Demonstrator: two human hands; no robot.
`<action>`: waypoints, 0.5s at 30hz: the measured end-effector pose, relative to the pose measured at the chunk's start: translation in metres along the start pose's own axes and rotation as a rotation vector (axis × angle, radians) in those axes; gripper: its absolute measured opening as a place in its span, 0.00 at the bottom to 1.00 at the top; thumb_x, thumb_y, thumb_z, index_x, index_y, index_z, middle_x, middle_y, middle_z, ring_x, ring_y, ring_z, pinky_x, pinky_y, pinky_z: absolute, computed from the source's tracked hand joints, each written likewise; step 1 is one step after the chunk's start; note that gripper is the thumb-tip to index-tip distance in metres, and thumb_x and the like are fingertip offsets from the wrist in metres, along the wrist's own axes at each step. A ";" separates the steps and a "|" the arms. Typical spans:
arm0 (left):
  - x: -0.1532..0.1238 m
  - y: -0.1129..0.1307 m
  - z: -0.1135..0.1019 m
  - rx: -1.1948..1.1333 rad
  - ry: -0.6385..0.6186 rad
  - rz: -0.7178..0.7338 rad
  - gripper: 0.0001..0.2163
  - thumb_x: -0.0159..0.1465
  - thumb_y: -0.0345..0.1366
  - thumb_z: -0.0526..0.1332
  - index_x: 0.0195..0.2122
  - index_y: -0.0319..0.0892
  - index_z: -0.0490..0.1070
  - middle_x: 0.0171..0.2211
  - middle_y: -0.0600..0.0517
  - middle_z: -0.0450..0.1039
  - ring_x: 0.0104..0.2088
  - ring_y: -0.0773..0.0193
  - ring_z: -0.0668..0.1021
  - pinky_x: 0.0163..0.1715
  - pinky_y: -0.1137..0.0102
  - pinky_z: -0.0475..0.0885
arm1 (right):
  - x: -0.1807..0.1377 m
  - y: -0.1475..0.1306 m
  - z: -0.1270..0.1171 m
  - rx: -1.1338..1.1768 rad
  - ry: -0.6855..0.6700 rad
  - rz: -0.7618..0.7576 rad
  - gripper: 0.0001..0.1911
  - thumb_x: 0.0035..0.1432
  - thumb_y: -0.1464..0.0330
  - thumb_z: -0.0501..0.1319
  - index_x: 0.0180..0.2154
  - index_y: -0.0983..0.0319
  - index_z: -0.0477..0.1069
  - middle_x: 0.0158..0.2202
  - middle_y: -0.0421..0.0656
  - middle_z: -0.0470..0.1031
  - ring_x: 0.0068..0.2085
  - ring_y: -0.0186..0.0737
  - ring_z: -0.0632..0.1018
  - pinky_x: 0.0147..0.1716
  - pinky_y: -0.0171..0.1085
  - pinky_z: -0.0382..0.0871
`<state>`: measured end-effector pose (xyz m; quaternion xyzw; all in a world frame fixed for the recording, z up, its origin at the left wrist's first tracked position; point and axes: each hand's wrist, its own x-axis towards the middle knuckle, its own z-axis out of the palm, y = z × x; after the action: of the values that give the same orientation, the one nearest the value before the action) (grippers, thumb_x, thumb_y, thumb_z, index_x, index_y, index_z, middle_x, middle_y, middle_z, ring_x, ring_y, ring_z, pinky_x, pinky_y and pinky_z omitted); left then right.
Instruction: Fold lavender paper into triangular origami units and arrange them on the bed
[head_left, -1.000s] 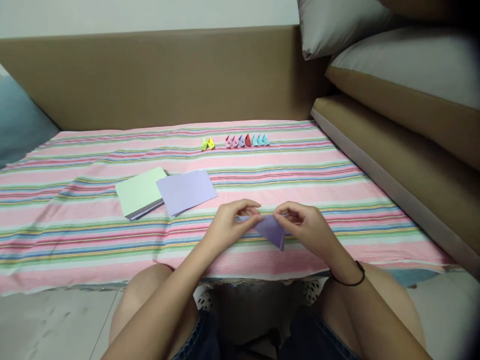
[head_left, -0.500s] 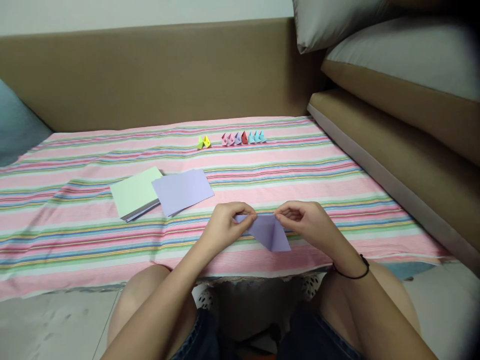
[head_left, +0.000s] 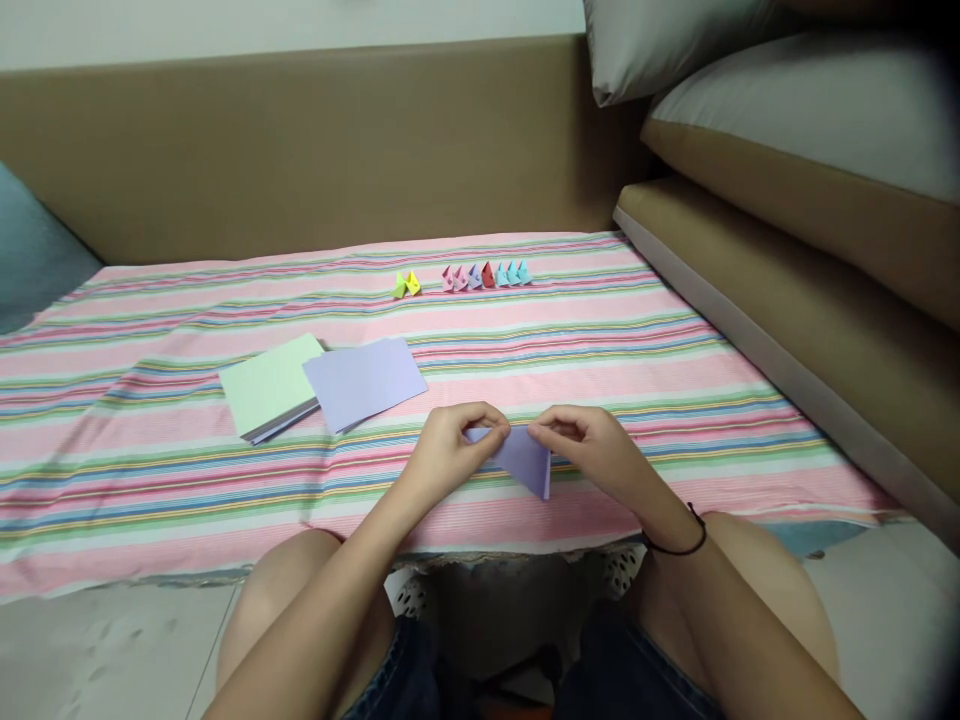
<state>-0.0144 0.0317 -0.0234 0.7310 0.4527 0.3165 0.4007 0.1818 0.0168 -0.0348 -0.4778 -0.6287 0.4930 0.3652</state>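
Between my hands is a folded sheet of purple paper [head_left: 527,465], held just above the striped cloth. My left hand [head_left: 466,436] pinches its upper left part between thumb and fingers. At the upper right edge, my right hand [head_left: 576,434] pinches the same paper, with a black band on that wrist. The paper narrows to a point at its lower right. Left of my hands lie a few loose purple sheets [head_left: 366,382], overlapping a stack topped with light green paper [head_left: 271,388].
Small folded paper pieces stand in a row farther back: two yellow pieces [head_left: 406,285], then several pink, purple, red and blue ones [head_left: 488,275]. A brown backrest [head_left: 315,150] rises behind the striped cloth [head_left: 187,480]. Stacked cushions [head_left: 795,270] border the right side.
My right hand has moved left, toward my left hand. The right flap of the purple paper has folded over, so the paper looks narrower.
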 end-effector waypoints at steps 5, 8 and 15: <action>-0.002 0.001 0.000 -0.020 -0.036 -0.014 0.07 0.60 0.35 0.58 0.32 0.39 0.75 0.28 0.51 0.77 0.29 0.65 0.77 0.28 0.75 0.69 | -0.002 0.002 0.005 -0.071 0.018 -0.037 0.12 0.57 0.60 0.59 0.30 0.62 0.75 0.27 0.42 0.76 0.31 0.39 0.75 0.28 0.35 0.67; -0.003 0.002 0.001 -0.016 -0.055 -0.016 0.08 0.60 0.35 0.58 0.33 0.40 0.76 0.29 0.51 0.79 0.30 0.65 0.78 0.28 0.75 0.69 | -0.004 -0.001 0.008 -0.092 0.025 -0.039 0.13 0.57 0.61 0.59 0.29 0.62 0.75 0.26 0.42 0.76 0.29 0.38 0.74 0.27 0.34 0.66; -0.003 0.003 -0.010 0.047 -0.041 -0.057 0.09 0.60 0.37 0.59 0.30 0.39 0.77 0.27 0.51 0.79 0.28 0.65 0.77 0.27 0.74 0.69 | -0.005 -0.003 0.002 -0.075 0.072 -0.017 0.12 0.56 0.60 0.61 0.29 0.62 0.75 0.26 0.42 0.76 0.29 0.39 0.75 0.28 0.35 0.67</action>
<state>-0.0226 0.0311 -0.0159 0.7333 0.4725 0.2790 0.4014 0.1810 0.0112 -0.0327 -0.5030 -0.6373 0.4486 0.3735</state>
